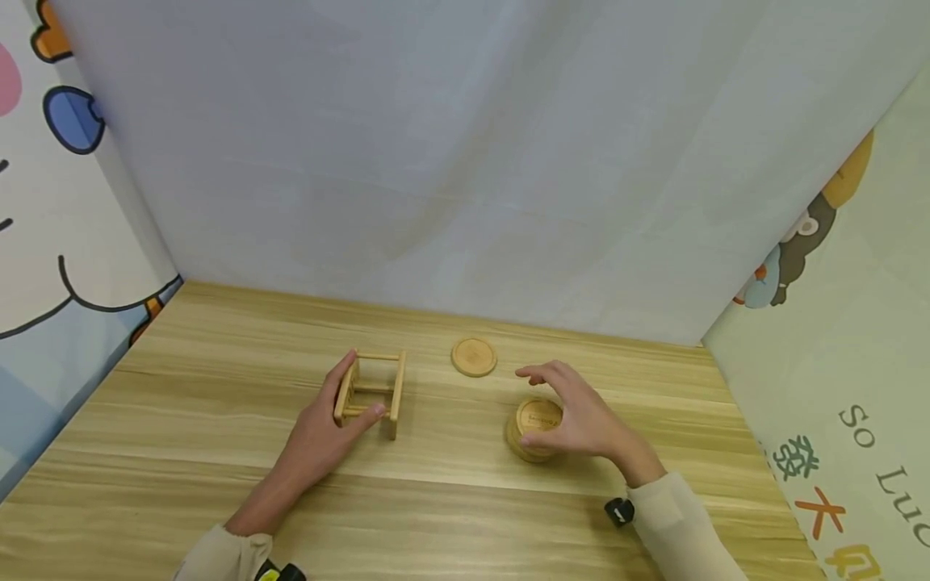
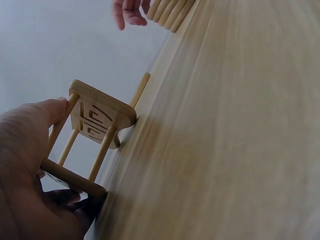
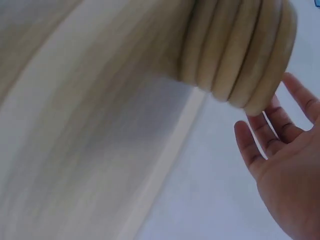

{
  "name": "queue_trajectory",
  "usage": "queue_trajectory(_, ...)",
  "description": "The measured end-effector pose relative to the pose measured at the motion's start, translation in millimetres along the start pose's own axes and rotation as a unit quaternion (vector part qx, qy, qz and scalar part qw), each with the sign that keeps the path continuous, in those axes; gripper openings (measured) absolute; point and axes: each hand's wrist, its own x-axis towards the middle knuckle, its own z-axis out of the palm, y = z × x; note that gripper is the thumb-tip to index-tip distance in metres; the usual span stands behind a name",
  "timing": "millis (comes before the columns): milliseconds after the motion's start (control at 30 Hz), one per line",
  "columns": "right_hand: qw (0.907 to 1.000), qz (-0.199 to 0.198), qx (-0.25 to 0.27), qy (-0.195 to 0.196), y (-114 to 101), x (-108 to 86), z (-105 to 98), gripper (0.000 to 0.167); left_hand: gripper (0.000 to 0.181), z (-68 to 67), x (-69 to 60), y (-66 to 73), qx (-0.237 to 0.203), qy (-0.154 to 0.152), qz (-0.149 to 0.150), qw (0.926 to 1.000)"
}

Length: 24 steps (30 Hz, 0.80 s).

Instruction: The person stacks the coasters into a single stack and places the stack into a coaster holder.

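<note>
On the table (image 1: 436, 512), the left hand (image 1: 324, 426) grips a rack (image 1: 399, 391), rods (image 1: 378, 357) crosswise, the right (image 1: 584, 417) relaxed beside stacked coasters (image 1: 536, 413).

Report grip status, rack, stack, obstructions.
Left grip holding wooden rack. Right grip open at disc stack, contact unclear. Lone disc on table, apart from both; no obstruction seen.
</note>
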Motion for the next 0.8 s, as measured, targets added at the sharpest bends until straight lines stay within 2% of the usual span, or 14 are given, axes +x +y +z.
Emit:
queue_trajectory(233, 0.9986, -0.001, -0.045, 0.028, -18.7, 9.6, 2.9, 0.09, 0.092, 0.7, 0.8, -1.4, 0.0, 0.002, 0.002, 1.0)
queue_trajectory(600, 0.9955, -0.038, -0.069, 0.054, -33.6, 20.9, 8.2, 0.094, 0.092, -0.5, -1.0, 1.2, -0.001, 0.003, 0.004, 1.0)
queue_trajectory(800, 0.9951, -0.042, -0.064, 0.063, -38.1, 25.0, 10.9, 0.095, 0.092, 0.0, 0.2, -0.1, 0.001, 0.004, 0.007, 1.0)
